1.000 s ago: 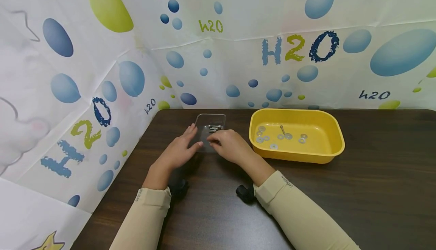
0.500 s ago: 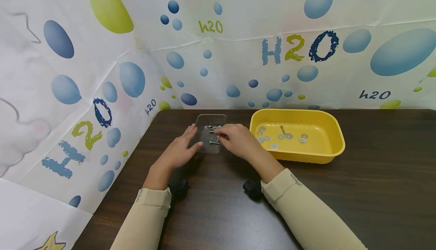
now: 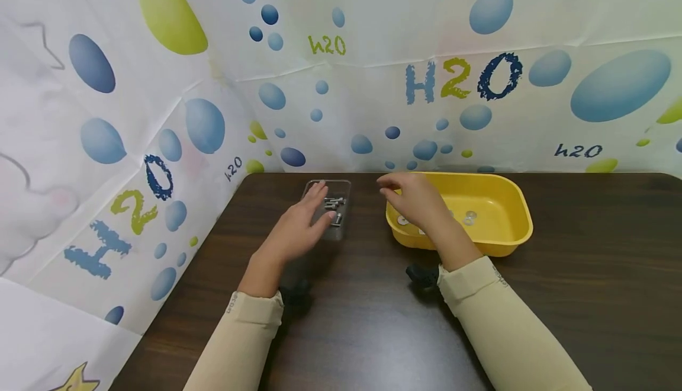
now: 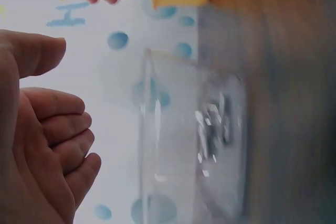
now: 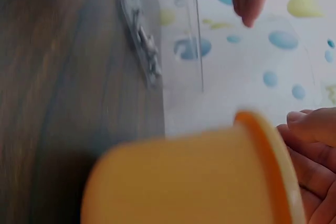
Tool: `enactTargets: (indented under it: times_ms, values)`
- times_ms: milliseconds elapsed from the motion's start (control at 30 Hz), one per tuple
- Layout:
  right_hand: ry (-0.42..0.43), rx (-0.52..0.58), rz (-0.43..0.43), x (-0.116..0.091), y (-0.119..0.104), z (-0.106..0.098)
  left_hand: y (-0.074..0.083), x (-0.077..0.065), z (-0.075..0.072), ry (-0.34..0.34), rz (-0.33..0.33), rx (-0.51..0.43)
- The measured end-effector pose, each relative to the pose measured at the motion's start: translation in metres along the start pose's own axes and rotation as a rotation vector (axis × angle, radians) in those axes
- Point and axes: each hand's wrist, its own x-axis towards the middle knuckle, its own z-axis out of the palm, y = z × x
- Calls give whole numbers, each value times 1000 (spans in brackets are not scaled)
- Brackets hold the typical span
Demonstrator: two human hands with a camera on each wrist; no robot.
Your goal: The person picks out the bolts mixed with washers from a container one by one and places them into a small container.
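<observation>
My left hand, its fingers straight and relaxed, hovers beside and partly over a clear plastic box. Several metal bolts lie inside that box; the hand hides its left part. Over the left end of a yellow tub is my right hand, above the rim, with fingers loosely bent and nothing visible between them. A few flat washers show on the tub's floor, others being hidden behind the hand. In the left wrist view the bolts are blurred.
Both containers stand on a dark wooden table, near its back edge. A white sheet with blue and green spots hangs behind the table and along its left side. Dark wrist devices sit beneath the cuffs.
My right hand has left the clear box, moving right to above the yellow tub's left end. My left hand has lifted and shifted slightly right, over the box's edge.
</observation>
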Motion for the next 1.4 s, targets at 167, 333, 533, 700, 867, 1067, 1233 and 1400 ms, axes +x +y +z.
enactTargets:
  times_ms: [167,333,533,700,867,1067,1233,1400]
  values:
    - [-3,6,59,-2,19,-12,18,10,9,-1,26,9]
    - [8,-26,106,-5,35,-21,39,20,22,-51,50,24]
    - [-22,-77,164,-8,51,-27,62,30,43,-134,61,100]
    - [-128,-128,222,-9,65,-26,71,33,57,-170,70,151]
    - [-239,-148,248,-9,69,-28,75,35,62,-166,67,163]
    - [-310,-190,215,-10,70,-27,77,36,64,-165,67,158]
    - [-350,-206,198,-13,73,-24,78,38,67,-172,74,159]
    - [-323,-225,193,-16,74,-23,79,39,70,-176,80,146]
